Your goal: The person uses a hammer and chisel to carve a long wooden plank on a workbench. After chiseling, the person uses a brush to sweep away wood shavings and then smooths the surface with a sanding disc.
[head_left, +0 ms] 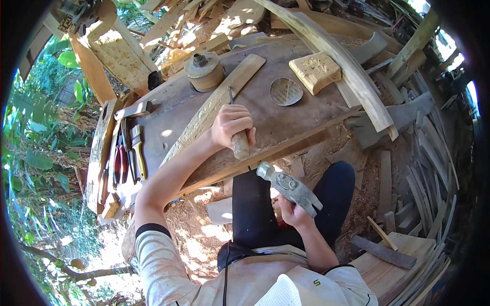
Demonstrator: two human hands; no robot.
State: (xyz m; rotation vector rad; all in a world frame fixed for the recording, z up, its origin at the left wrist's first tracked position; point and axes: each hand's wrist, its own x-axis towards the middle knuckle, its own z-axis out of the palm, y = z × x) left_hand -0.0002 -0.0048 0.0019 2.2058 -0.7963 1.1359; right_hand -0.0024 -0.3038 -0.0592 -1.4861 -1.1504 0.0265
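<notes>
My left hand (232, 125) is closed around the wooden handle of a chisel (240, 146), whose thin dark blade points away from me. Under the blade, a long board (247, 71) with carved patterning lies slantwise across the wooden workbench (275, 130). Lower and to the right, my right hand (296, 211) grips a metal claw hammer (291, 187) close to its head. The hammer's face is near the chisel's butt end, with a gap between them. Most of the hammer's handle is hidden.
On the bench stand a round machine part (204, 71), a shallow round dish (286, 92) and a carved wood block (315, 71). A brush (138, 150) and red-handled pliers (121, 160) lie at the left. A long timber (347, 66) overhangs the right; offcuts (429, 178) are heaped beyond.
</notes>
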